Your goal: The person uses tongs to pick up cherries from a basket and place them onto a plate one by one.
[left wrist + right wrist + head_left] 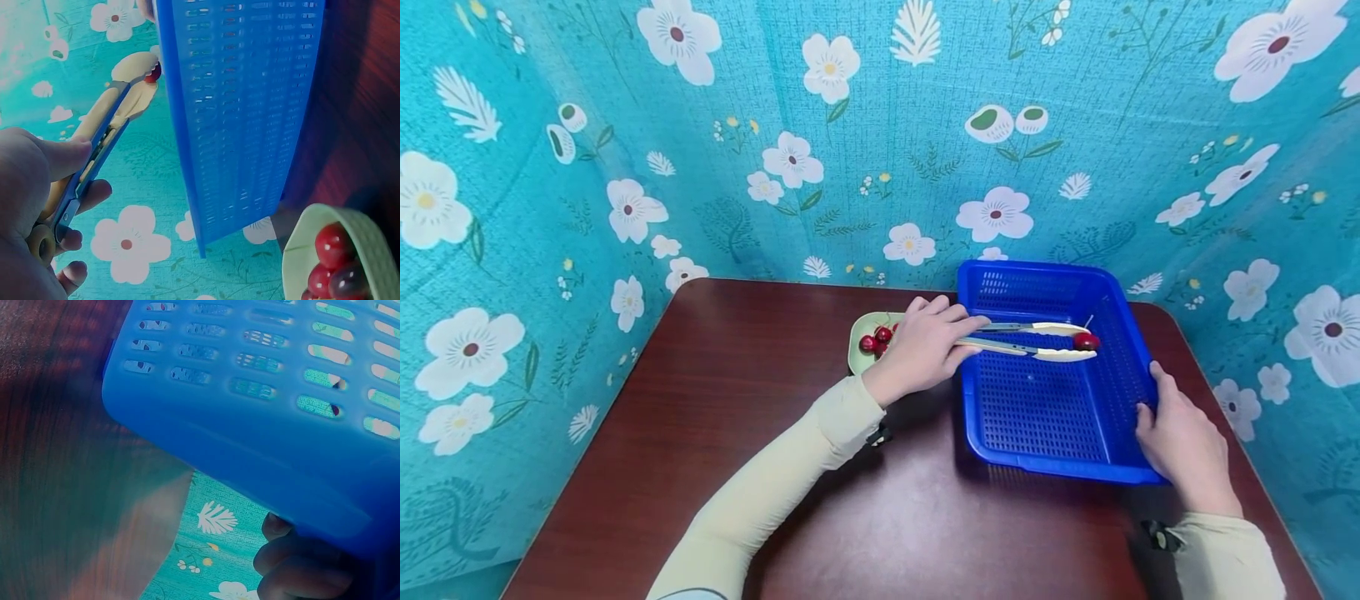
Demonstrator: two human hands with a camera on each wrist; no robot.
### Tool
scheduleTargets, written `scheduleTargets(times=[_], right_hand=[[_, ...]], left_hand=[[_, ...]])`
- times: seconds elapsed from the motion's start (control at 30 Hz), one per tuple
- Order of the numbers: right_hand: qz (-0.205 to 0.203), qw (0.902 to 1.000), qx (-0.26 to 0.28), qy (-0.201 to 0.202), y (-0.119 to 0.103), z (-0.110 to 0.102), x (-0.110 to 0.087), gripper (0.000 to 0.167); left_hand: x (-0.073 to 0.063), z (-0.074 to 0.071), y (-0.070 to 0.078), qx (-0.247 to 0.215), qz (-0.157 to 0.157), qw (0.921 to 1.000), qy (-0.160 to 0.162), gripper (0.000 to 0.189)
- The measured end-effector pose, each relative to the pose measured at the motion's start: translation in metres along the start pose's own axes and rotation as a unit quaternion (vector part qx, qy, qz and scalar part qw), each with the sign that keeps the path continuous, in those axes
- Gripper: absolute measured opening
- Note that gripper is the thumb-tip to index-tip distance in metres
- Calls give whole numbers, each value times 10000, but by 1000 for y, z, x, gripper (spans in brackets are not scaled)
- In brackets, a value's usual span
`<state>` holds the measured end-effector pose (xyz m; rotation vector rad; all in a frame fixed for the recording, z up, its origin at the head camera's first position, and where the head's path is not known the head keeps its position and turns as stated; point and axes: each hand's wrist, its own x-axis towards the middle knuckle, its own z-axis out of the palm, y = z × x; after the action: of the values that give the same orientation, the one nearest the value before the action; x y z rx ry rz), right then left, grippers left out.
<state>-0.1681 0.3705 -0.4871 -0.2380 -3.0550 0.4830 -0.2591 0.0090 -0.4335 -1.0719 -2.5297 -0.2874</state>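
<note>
My left hand [925, 343] holds a pair of tongs [1063, 356] with cream tips and metal arms. Pinched between the tips is one red cherry [1086, 342], its stem pointing up, over the inside of a blue perforated plastic basket [1037, 417]. The left wrist view shows my thumb along one arm of the tongs [103, 119] and fingers round the other side. At the basket's right rim, my right hand [1187, 437] grips the edge; in the right wrist view its curled fingers [300, 569] show under the rim.
A pale green dish [290, 250] with several cherries [334, 245] stands left of the basket, partly hidden behind my left hand in the head view. Everything stands on a dark brown table [760, 400]. A turquoise flowered curtain [865, 192] hangs behind and at both sides.
</note>
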Motion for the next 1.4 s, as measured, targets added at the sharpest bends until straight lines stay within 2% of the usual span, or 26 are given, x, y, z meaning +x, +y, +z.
scheduleTargets(times=[0.13, 0.53, 0.7, 0.93, 1.4], right_hand=[[-49, 10000, 29, 37, 0, 0, -1, 77], [-152, 9998, 77, 131, 2, 0, -1, 76], [-158, 9998, 96, 114, 2, 0, -1, 76], [-155, 9998, 103, 116, 1, -1, -2, 77], [-139, 9998, 74, 120, 2, 1, -1, 77]], left_hand=[[-6, -8, -5, -5, 50, 9999, 101, 41], [-26, -29, -21, -163, -53, 9986, 503, 37], [-36, -32, -28, -225, -49, 9984, 520, 37], [-54, -34, -43, -427, -203, 9979, 448, 39], [-86, -45, -62, -451, -290, 9960, 717, 40]])
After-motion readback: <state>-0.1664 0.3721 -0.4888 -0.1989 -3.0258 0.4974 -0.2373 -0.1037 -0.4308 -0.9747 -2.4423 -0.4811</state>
